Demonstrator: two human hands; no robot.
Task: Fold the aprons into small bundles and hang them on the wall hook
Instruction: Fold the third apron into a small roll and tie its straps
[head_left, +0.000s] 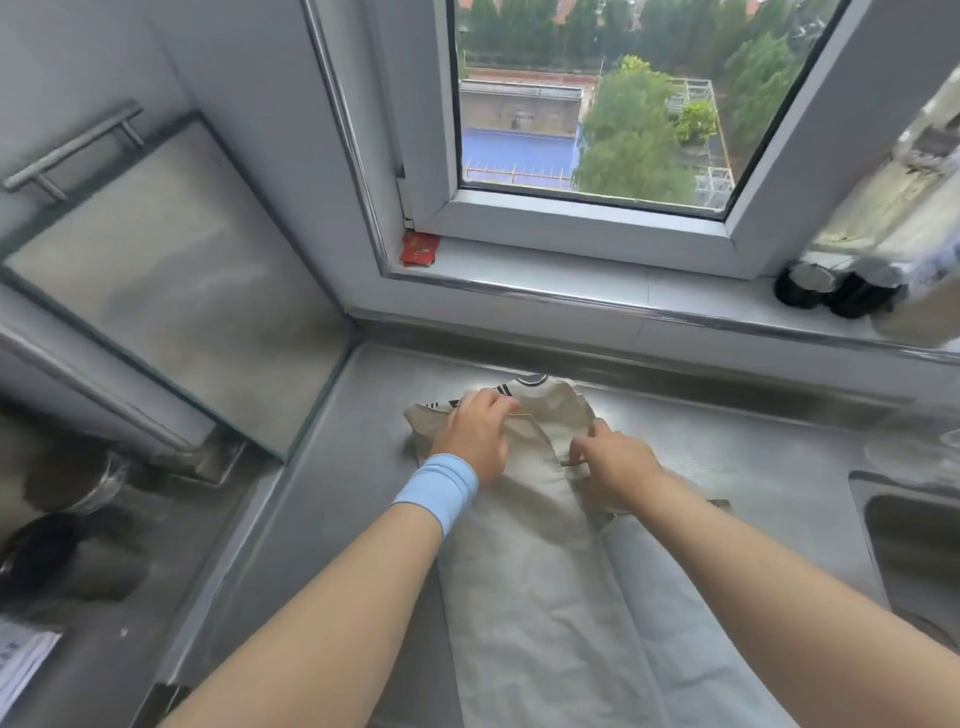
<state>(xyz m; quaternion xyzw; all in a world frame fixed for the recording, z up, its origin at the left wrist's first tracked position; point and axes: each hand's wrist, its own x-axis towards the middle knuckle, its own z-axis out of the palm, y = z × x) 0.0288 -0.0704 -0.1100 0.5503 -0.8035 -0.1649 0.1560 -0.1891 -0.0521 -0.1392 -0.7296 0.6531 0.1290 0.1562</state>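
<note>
hands gathering the far end of an apron on a steel counter

head view: left hand (475, 436), wearing a pale blue wristband (441, 488), lies curled over the far end of a beige apron (545, 597). its fingers bunch the cloth just beside a black-and-white striped strap (498, 391). right hand (618, 465), just to its right, pinches a fold of the same cloth between thumb and fingers. the apron lies as a long narrow strip from the near edge to the far middle of a steel counter (337, 493), doubled lengthways. a sink (914, 540) sits at the right edge. beyond is a window sill (571, 283) with a red packet (420, 249) and dark jars (831, 291). no wall hook is in view.

the bundling looks to be at its start, with the far end being turned in. the next move likely calls for both hands to fold or roll that end toward the near side, edges kept in line and the strap left free for hanging.
</note>
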